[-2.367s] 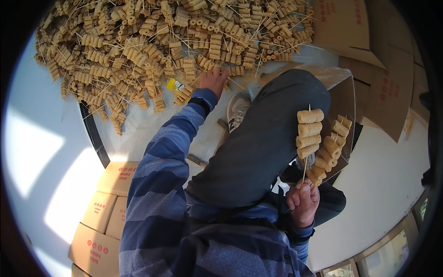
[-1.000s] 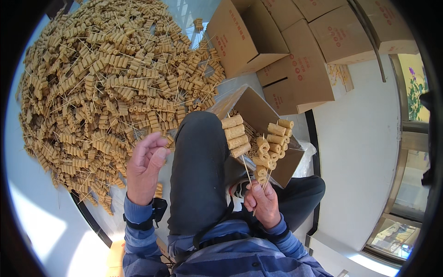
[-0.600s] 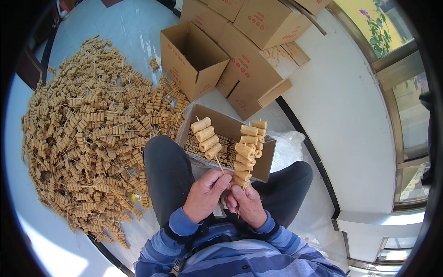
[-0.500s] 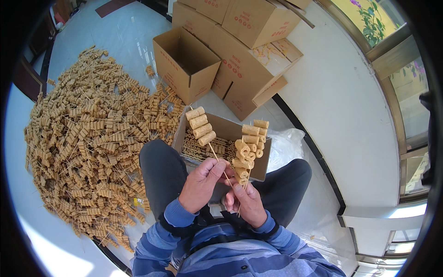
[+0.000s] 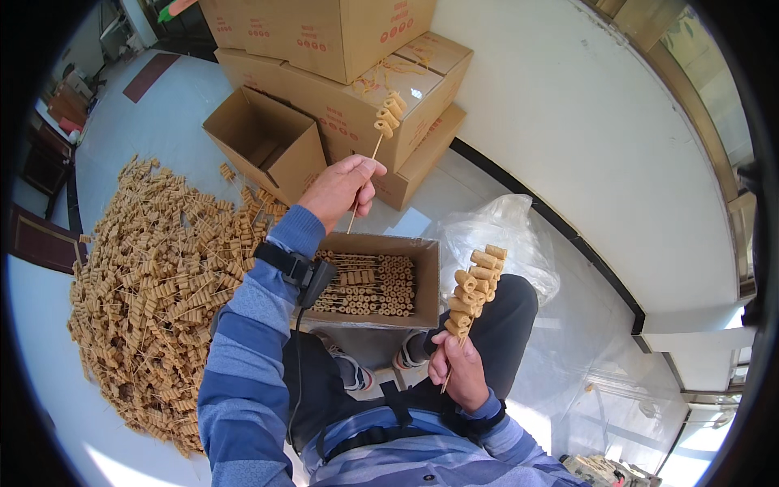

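My left hand (image 5: pixel 345 188) is stretched forward above the far edge of the low cardboard box, fingers closed round the stick of one skewer (image 5: pixel 389 114). Short tan rolls, hollow like tubes, are threaded on its upper end. Closer to my body, my right hand (image 5: pixel 461 369) grips a bunch of skewers (image 5: pixel 477 284) by their sticks, the rolls pointing up and away over my right knee. Between my feet and the stacked cartons stands the low cardboard box (image 5: pixel 428 280), holding rows of packed skewers (image 5: pixel 365 280). The exact number in my right hand cannot be made out.
A large heap of skewers (image 5: pixel 162 308) covers the floor at left. Beyond it stands an open carton (image 5: pixel 296 166), beside stacked cartons (image 5: pixel 300 93). Clear plastic bags (image 5: pixel 511 243) lie right of the low box. A white wall (image 5: pixel 568 122) rises at right.
My left hand has moved up and away from my right hand, carrying one skewer over the box. My right hand has shifted slightly right with its bunch. The view has also shifted.
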The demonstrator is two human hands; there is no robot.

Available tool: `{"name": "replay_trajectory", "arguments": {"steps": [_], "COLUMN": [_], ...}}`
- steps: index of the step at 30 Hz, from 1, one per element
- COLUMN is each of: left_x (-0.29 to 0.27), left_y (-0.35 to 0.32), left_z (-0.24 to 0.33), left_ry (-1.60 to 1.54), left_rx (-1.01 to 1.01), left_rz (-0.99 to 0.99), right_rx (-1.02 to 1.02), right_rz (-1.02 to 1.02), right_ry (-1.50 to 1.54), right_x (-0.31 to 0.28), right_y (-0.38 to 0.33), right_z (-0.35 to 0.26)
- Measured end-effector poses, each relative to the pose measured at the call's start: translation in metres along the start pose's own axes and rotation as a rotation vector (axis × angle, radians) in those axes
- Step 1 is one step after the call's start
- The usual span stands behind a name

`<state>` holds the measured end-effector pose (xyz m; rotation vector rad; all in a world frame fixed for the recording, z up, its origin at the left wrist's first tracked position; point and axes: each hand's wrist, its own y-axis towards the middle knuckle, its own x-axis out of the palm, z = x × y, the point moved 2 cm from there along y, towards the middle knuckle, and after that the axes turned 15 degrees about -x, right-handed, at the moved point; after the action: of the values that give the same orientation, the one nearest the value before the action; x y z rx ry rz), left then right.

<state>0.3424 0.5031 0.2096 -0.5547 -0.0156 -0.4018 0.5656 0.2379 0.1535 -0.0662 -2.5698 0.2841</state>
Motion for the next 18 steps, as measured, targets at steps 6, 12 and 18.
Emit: {"name": "replay_trajectory", "arguments": {"steps": [6,12,18], "left_x": [-0.008,-0.027,-0.07], "left_y": [0.094,0.139,0.089], "left_z": [0.025,0.039,0.017], "left_ry": [-0.102,-0.055,0.33], "left_rx": [0.016,-0.055,0.007], "left_rz": [-0.041,0.129,0.345], "right_rx": [0.009,0.102,0.157], "right_rz": [-0.039,0.0,0.03], "right_ry": [0.013,-0.035,-0.107], "right_x": [-0.017,-0.018,-0.014], "right_y": [0.02,0.034,0.039], "right_z": [0.006,0.005,0.008]}}
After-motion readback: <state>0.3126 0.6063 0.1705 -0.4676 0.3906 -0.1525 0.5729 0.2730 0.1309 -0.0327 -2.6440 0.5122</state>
